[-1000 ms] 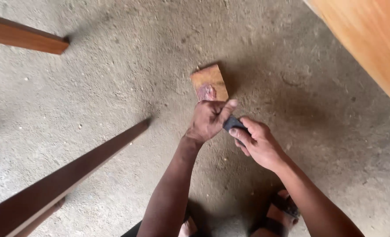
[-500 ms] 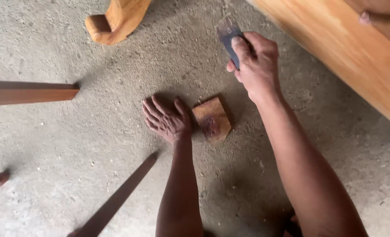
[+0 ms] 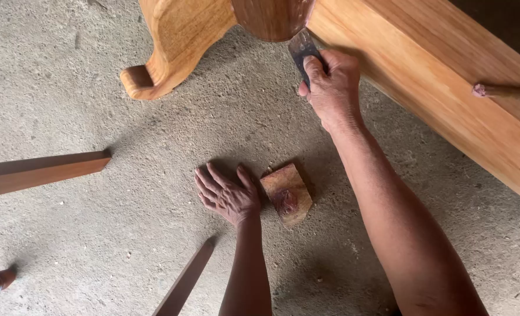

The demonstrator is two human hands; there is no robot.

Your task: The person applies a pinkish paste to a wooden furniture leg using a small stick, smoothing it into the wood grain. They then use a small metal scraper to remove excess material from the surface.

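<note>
Two hands: right hand point(image 3: 333, 88) clenched on scraper blade point(image 3: 303, 51) at curved wooden furniture leg point(image 3: 181, 41); left hand point(image 3: 228, 193) flat, released, on concrete floor point(image 3: 96, 105) beside small wood block point(image 3: 287, 193). Risk: steep blade angle gouging wood.

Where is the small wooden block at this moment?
In the head view, the small wooden block lies on the concrete floor near the middle, just right of the flat left hand and below the right hand.
</note>
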